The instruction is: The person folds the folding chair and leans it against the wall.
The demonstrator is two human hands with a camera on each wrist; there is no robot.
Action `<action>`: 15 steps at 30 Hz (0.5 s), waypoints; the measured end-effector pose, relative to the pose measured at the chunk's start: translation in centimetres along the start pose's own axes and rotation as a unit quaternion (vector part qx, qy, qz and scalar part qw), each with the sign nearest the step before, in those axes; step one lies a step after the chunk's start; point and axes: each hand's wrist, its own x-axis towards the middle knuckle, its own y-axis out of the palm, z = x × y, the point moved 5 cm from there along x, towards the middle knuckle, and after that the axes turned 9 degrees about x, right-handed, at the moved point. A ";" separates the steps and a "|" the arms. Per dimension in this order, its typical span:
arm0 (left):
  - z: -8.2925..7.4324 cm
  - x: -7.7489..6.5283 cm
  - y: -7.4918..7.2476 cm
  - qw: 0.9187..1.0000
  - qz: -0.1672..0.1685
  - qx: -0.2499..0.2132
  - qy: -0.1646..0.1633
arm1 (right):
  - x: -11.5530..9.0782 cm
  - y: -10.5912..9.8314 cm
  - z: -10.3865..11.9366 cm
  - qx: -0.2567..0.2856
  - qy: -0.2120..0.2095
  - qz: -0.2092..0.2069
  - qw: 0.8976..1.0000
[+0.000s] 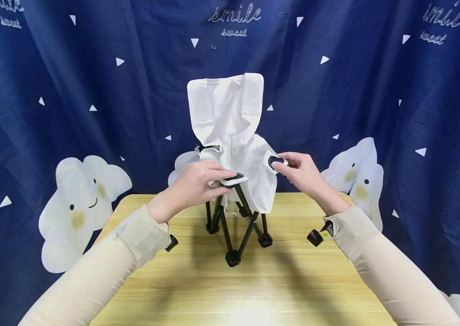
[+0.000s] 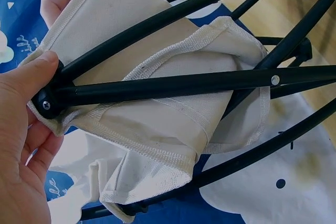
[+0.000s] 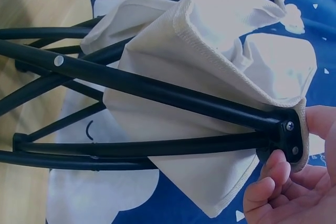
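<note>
A small folding camp chair (image 1: 230, 117) stands with its white cloth back raised above a bunched seat. Its crossed black legs (image 1: 248, 235) are partly spread. My left hand (image 1: 199, 182) pinches the near left corner of the cloth, thumb on top and fingers below. There, in the left wrist view, two black tubes meet in a screwed corner joint (image 2: 48, 100). On the other side my right hand (image 1: 301, 171) grips the right corner. The right wrist view has its fingers around another black corner joint (image 3: 286, 135). The cloth sags in folds between both corners.
Under the chair's feet is a light wooden table (image 1: 165, 280). A dark blue curtain (image 1: 152, 81) with white triangles and smiling clouds hangs right behind it. Black wrist devices (image 1: 315, 237) stick out below both cuffs, and a thin white cord (image 1: 230, 212) dangles under the seat.
</note>
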 end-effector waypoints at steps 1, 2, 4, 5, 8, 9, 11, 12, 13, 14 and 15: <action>0.0 0.0 0.0 1.000 0.001 0.001 0.000 | 0.0 0.0 0.0 0.000 0.000 0.000 1.000; 0.1 0.1 0.1 1.000 0.001 0.000 0.000 | 0.0 0.1 0.0 0.000 0.000 0.000 1.000; 0.1 0.2 0.1 1.000 0.002 -0.001 -0.001 | 0.1 0.1 0.1 -0.001 -0.002 -0.001 1.000; 0.2 0.2 0.2 1.000 0.003 -0.001 -0.003 | 0.1 0.2 0.1 -0.002 -0.004 -0.001 1.000; 0.3 0.3 0.2 1.000 0.003 -0.001 -0.008 | 0.1 0.3 0.3 -0.003 -0.008 -0.002 1.000; 0.3 0.3 0.2 1.000 0.003 -0.001 -0.009 | 0.2 0.4 0.4 -0.004 -0.009 -0.003 1.000; 0.5 0.4 0.3 1.000 0.003 0.001 -0.011 | 0.2 0.5 0.5 -0.004 -0.009 -0.004 1.000; 0.5 0.4 0.3 1.000 0.002 0.001 -0.011 | 0.2 0.5 0.6 -0.004 -0.008 -0.006 1.000; 0.5 0.5 0.3 1.000 0.002 0.001 -0.011 | 0.2 0.6 0.7 -0.005 -0.008 -0.007 1.000; 0.5 0.6 0.3 1.000 0.002 0.001 -0.010 | 0.2 0.6 0.7 -0.004 -0.007 -0.007 1.000; 0.5 0.6 0.2 1.000 0.001 0.001 -0.009 | 0.2 0.7 0.8 -0.003 -0.008 -0.006 1.000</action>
